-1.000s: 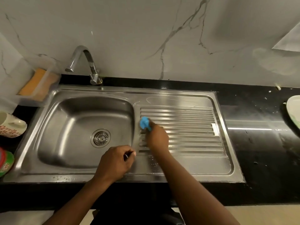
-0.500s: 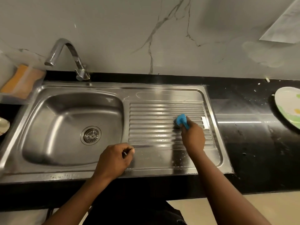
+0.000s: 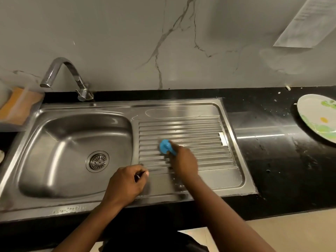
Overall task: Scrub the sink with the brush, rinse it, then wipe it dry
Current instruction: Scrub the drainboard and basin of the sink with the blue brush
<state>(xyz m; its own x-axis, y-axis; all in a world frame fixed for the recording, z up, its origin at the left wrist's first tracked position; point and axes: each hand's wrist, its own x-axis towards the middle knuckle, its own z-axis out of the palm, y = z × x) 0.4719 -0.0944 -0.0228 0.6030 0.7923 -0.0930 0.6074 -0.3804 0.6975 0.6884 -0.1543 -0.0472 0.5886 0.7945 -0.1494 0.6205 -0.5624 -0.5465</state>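
Note:
The steel sink (image 3: 231,180) has a basin with a round drain (image 3: 97,161) on the left and a ribbed drainboard (image 3: 200,131) on the right. My right hand (image 3: 183,160) grips a blue brush (image 3: 165,146) and presses it on the ribs, left of the drainboard's middle. My left hand (image 3: 125,184) rests on the flat front part of the sink between basin and drainboard, its fingers curled under and thumb against the forefinger; I see nothing in it. Small water drops lie on the steel by my right wrist.
A curved tap (image 3: 63,75) stands behind the basin, its spout over the back left corner. A clear holder with an orange sponge (image 3: 17,106) sits at the far left. On the black counter (image 3: 272,160) to the right lies a green-patterned plate (image 3: 318,117).
My right hand swept the brush from the drainboard's left edge to its right side, then back toward the left. My left hand stayed put. The view shifted slightly.

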